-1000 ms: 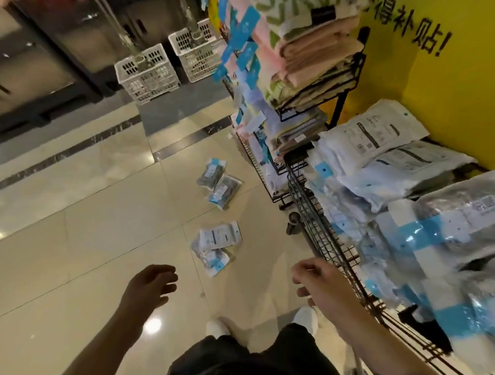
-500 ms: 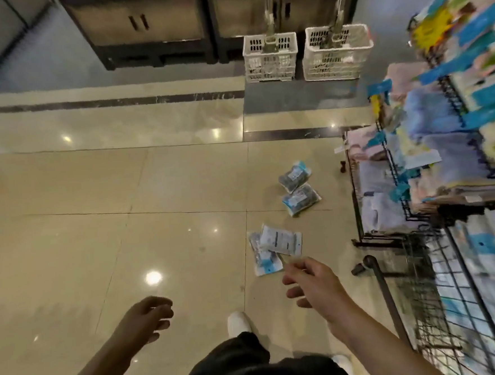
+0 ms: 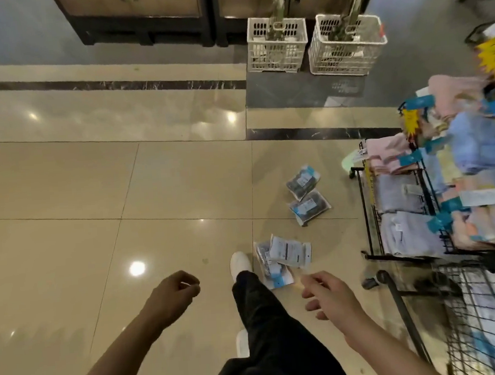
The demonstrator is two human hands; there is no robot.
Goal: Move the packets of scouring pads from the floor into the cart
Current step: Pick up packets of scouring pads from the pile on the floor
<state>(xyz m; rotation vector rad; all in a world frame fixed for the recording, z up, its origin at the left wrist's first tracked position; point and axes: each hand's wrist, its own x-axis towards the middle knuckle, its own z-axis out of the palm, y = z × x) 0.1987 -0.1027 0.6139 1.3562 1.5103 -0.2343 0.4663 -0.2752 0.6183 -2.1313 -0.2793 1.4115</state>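
Several packets of scouring pads lie on the tiled floor. The nearest pair [image 3: 283, 256] overlaps just ahead of my leading foot, one white side up. Two more packets [image 3: 307, 195] lie farther off, dark pads showing through. My right hand [image 3: 327, 294] hangs in the air just short of the nearest pair, fingers loosely curled, holding nothing. At the same height on the other side, my left hand [image 3: 171, 295] is loosely curled and empty. The black wire cart [image 3: 400, 293] stands at the lower right with packets inside it.
A black wire rack [image 3: 368, 208] of folded towels with blue tags stands right of the packets. Two white plastic baskets [image 3: 315, 45] sit on a grey mat by dark cabinets at the back. My white shoe [image 3: 239, 261] is beside the nearest packets.
I have turned away from the cart and stepped toward the packets. My right hand left the cart's edge and now reaches toward the nearest pair; the left foot has come forward.
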